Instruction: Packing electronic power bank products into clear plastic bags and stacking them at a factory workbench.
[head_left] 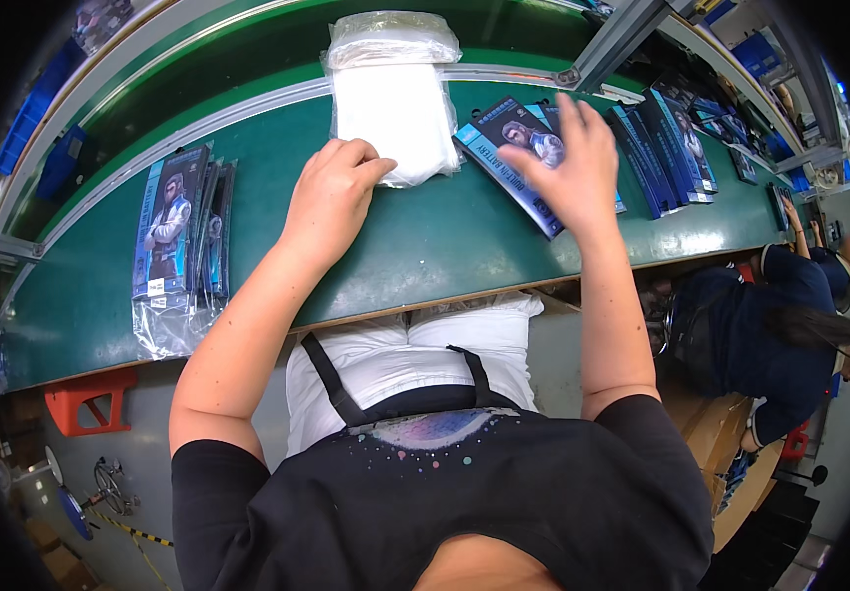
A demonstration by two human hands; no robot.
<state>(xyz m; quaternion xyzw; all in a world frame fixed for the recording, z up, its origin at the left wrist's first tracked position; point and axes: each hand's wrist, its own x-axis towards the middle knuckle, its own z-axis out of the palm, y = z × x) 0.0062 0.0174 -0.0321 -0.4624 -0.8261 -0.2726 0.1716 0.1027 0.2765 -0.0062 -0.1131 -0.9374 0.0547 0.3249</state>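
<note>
My left hand (331,192) rests on the green belt, its curled fingers pinching the near edge of a stack of clear plastic bags (390,108) that lies straight ahead. My right hand (568,163) hovers with fingers spread over a blue-and-black printed package (504,138) lying flat on the belt, just right of the bags. I cannot tell whether the palm touches it.
A pile of bagged printed packages (183,231) lies at the left of the green conveyor table (425,246). More blue packages (676,148) stand in a row at the right. Another person in dark blue (770,325) sits at the right. An orange stool (90,399) stands below.
</note>
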